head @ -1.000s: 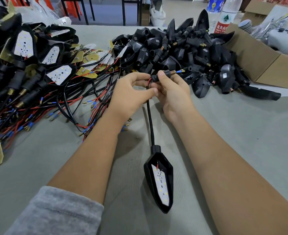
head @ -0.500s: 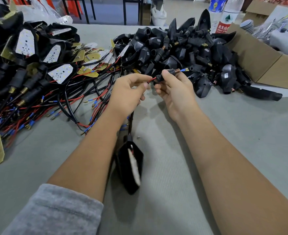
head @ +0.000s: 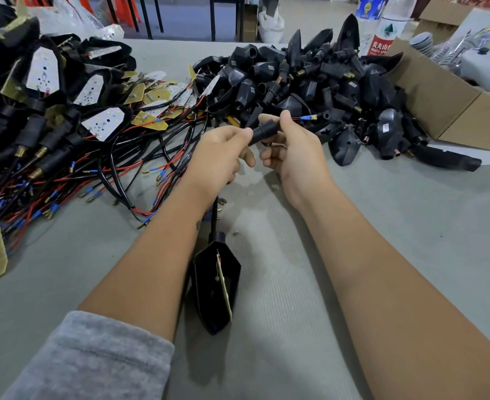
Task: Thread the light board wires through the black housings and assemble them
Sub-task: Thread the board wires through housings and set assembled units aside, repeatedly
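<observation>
A black tubular stem piece [head: 264, 131] sits between my two hands above the table's middle. My left hand [head: 219, 157] pinches its left end, and my right hand [head: 291, 151] grips its right end. Red and black wires with blue-sleeved brass terminals [head: 307, 118] stick out of the stem to the right. A black sleeved cable [head: 214, 216] runs down from under my left hand to a black arrow-shaped housing [head: 216, 287], which lies on the table between my forearms. A light board [head: 224, 284] stands on edge inside that housing.
A heap of empty black housings [head: 324, 90] lies behind my hands. Wired light boards and finished units [head: 64, 119] are piled at the left. A cardboard box [head: 451, 105] stands at the right, water bottles [head: 385, 27] behind it. Grey felt [head: 382, 197] covers the table.
The stem piece has slid left along the wires, so more wire and the terminals show on its right. The housing on the table has turned and shifted left since a second ago.
</observation>
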`<state>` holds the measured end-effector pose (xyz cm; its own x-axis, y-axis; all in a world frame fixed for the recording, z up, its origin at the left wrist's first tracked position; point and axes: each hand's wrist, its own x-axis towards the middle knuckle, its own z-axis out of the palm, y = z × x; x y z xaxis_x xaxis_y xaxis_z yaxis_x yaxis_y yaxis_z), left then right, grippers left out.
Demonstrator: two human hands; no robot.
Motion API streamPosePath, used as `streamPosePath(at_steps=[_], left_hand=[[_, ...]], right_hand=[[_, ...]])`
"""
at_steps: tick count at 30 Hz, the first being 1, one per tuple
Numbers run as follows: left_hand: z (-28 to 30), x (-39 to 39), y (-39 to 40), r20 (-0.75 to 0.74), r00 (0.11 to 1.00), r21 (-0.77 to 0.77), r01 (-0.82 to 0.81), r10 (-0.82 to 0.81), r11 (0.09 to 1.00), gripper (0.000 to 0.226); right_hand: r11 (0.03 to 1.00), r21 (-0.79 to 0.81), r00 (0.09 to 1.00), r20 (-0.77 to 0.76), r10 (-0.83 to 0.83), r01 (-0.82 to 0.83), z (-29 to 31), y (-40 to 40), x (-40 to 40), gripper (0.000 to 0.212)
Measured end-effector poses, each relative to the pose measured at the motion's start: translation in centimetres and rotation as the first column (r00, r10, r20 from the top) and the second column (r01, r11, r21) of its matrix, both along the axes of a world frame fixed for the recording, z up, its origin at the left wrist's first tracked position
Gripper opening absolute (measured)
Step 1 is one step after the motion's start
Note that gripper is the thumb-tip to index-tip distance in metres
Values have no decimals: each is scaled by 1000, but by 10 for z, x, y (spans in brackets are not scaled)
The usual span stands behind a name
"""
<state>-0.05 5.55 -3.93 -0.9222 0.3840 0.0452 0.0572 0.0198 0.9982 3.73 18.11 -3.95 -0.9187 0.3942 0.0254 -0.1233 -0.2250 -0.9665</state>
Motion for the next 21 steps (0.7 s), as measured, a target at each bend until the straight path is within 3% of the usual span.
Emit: streamPosePath(at_steps=[3, 12, 21], left_hand=[[0, 2, 0, 0, 1000, -28, 22, -22, 999, 29], [11, 4, -5, 112, 981, -87, 166, -156, 982, 41], [10, 5, -5, 71, 977, -128, 210, -202, 969, 41]], right_hand=[[998, -64, 999, -44, -29, 26, 0, 3, 2, 30], [999, -6, 998, -52, -48, 47, 3, 7, 6, 32], [988, -29, 986, -66, -153, 151, 3, -2, 5, 32]])
